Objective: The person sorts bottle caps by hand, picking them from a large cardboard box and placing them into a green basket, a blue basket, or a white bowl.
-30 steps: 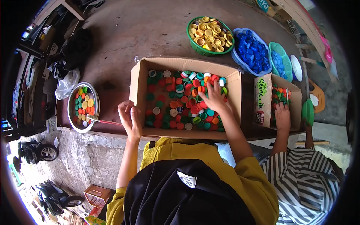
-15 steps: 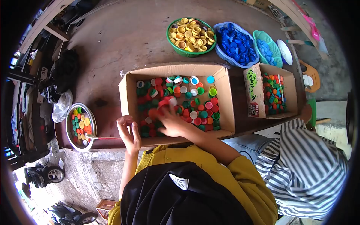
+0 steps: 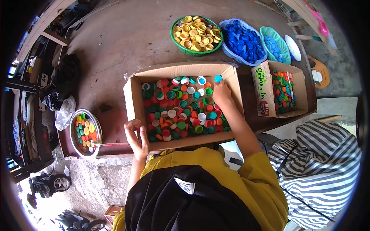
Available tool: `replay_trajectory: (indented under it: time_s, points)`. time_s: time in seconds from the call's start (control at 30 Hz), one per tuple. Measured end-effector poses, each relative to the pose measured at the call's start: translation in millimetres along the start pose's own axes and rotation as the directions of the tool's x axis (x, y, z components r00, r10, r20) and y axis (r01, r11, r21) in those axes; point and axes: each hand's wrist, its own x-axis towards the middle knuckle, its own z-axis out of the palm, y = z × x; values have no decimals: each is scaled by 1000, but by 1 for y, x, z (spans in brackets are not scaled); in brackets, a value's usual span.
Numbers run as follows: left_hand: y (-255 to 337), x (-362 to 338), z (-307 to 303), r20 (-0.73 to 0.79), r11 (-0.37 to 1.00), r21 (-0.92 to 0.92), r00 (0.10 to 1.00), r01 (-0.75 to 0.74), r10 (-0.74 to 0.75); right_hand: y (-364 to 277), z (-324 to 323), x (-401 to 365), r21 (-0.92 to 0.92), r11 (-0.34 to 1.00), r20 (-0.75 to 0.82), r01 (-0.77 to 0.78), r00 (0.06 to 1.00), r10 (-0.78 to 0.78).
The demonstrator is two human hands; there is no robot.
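Note:
A cardboard box [image 3: 131, 104] holds many loose bottle caps in red, green, white and orange. At its right end my right hand [image 3: 222, 93] reaches down, fingers closed beside a light blue cap [image 3: 218, 78]; anything between the fingertips is hidden. My left hand [image 3: 137, 138] is at the box's near left corner, its fingers apart and holding nothing. Left of it lies a metal bowl [image 3: 98, 131] with green, orange and yellow caps, and a thin red-handled tool [image 3: 115, 144] rests across its rim.
Behind the box stand a green basket [image 3: 185, 51] of yellow caps, a blue basket [image 3: 246, 62] of dark blue caps, a teal basket [image 3: 285, 46] of light blue caps and a white dish [image 3: 293, 48]. A smaller cap box [image 3: 264, 90] stands right, near a person in stripes [image 3: 320, 165].
My right hand has moved from the middle of the box to its right end. The caps in the box lie differently. The person in stripes has leaned away from the table, their hand now out of sight.

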Motion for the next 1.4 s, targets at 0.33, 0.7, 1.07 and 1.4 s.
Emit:
replay_trajectory:
  time_s: [0.33, 0.7, 1.07, 1.4]
  points:
    - [4, 3, 1, 2, 1000, 12, 1000, 26, -26, 17, 5, -5, 231, 961, -16, 152, 988, -152]
    - [9, 5, 2, 26, 997, 71, 999, 18, -20, 20, -21, -8, 778, 532, -272, 335, 942, -196]
    - [12, 74, 73, 571, 883, 399, 820, -245, -31, 21, -60, -16, 999, -33, -43, 33, 927, -372]
    - [-55, 77, 110, 680, 734, 540, 728, -413, -91, 24, -66, -27, 754, 600, 12, 269, 907, -422]
